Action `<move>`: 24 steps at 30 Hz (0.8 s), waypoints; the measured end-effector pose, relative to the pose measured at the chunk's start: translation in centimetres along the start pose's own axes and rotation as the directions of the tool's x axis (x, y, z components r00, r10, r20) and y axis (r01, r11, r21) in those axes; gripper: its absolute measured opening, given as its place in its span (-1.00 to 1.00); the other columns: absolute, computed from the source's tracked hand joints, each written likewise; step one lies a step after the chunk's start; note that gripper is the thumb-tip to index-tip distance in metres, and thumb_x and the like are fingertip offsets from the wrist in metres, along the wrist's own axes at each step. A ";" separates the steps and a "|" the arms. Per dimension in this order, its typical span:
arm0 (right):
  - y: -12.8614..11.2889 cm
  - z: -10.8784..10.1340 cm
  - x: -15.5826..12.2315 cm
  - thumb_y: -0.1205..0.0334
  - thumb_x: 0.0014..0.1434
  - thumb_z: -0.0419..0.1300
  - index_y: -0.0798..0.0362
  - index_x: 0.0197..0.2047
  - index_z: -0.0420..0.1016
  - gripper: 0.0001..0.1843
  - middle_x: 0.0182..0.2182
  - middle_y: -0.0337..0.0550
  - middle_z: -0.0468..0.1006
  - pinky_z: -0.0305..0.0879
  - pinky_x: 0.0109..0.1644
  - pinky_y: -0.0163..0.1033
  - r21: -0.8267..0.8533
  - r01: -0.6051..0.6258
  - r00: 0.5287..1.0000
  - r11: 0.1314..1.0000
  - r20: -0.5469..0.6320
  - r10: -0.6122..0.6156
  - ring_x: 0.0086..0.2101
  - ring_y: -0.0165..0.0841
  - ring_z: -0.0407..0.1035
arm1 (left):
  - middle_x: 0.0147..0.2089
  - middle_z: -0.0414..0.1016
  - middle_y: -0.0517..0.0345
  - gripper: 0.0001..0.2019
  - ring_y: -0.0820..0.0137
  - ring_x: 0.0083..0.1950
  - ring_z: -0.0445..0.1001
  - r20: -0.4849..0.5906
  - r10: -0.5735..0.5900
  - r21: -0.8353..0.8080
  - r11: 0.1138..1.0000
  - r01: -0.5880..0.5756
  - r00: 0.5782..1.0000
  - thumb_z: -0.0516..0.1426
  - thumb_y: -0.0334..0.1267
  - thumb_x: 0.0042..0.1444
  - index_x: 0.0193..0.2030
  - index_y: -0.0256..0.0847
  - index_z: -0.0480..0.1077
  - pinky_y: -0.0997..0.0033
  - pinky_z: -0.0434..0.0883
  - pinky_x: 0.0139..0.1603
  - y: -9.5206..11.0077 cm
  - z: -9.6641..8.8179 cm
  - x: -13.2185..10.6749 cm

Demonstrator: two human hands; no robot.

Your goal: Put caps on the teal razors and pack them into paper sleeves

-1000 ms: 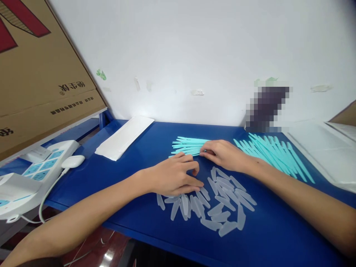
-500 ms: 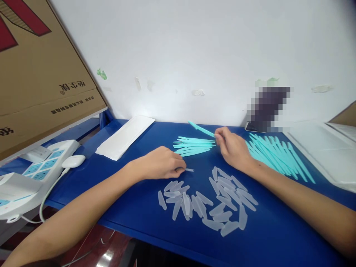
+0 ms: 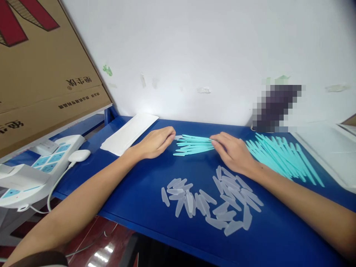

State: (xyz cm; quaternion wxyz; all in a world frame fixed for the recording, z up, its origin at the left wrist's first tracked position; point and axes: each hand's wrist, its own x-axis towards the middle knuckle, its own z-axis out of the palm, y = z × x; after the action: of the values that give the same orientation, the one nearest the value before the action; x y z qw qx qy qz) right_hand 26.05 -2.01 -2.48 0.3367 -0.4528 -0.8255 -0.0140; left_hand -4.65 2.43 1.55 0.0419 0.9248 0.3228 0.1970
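Note:
My left hand rests on the blue table with its fingers curled together, pinching a small clear cap at the left end of a small bundle of turquoise sticks. My right hand is closed at the bundle's right end, with its fingertips on the top turquoise stick. The cap meets that stick's left tip. A loose pile of clear caps lies nearer to me, below both hands.
A larger fan of turquoise sticks lies to the right, by a white tray. A white paper stack lies at the back left. A power strip with a plug and a cardboard box stand at the left. A blurred dark object leans on the wall.
My right hand brought the raised turquoise stick down onto the small bundle. My left hand moved up from the cap pile to the bundle's left end with a clear cap.

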 end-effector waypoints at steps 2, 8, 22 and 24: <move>-0.1 0.0 0.1 0.09 0.46 -0.08 0.03 0.00 0.50 -0.64 -0.22 -0.08 0.54 0.28 -0.19 -0.13 -0.024 -0.015 1.000 1.000 0.026 0.015 -0.23 -0.23 0.46 | -0.32 0.33 0.16 -0.75 0.36 -0.36 0.27 -0.042 -0.027 -0.042 0.999 0.025 0.999 -0.18 -0.17 0.48 -0.21 -0.16 0.18 0.32 0.23 -0.26 -0.1 0.9 0.1; -0.1 0.0 0.1 0.09 0.45 -0.06 0.05 0.03 0.51 -0.63 -0.23 -0.07 0.51 0.29 -0.21 -0.13 -0.018 -0.010 0.999 1.000 0.051 0.011 -0.24 -0.23 0.44 | -0.37 0.26 0.21 -0.71 0.38 -0.39 0.24 -0.133 -0.050 -0.147 0.989 0.030 0.990 -0.19 -0.14 0.50 -0.25 -0.16 0.15 0.34 0.20 -0.29 -0.1 2.3 0.1; 0.1 0.2 0.1 0.13 0.46 -0.05 0.08 0.09 0.47 -0.65 -0.23 -0.06 0.51 0.28 -0.24 -0.17 0.058 0.160 0.981 0.985 0.102 -0.166 -0.31 -0.29 0.39 | -0.39 0.27 0.25 -0.75 0.43 -0.42 0.23 -0.054 -0.005 -0.219 0.976 -0.007 0.999 -0.12 -0.14 0.49 -0.24 -0.15 0.15 0.40 0.19 -0.35 2.0 3.2 0.3; 0.1 0.2 0.1 0.14 0.46 -0.06 0.08 0.12 0.47 -0.63 -0.23 -0.05 0.52 0.27 -0.25 -0.18 0.066 0.198 0.973 0.978 0.112 -0.204 -0.32 -0.29 0.39 | -0.43 0.24 0.28 -0.75 0.44 -0.47 0.19 -0.058 0.003 -0.255 0.967 -0.018 0.998 -0.10 -0.13 0.48 -0.27 -0.14 0.12 0.41 0.16 -0.39 2.8 3.4 0.3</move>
State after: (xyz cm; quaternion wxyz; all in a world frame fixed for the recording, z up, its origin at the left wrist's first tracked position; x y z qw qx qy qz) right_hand 25.95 -1.78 -2.63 0.2963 -0.3576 -0.8856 0.0013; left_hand -1.52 0.60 -0.87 0.1505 0.9073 0.2910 0.2635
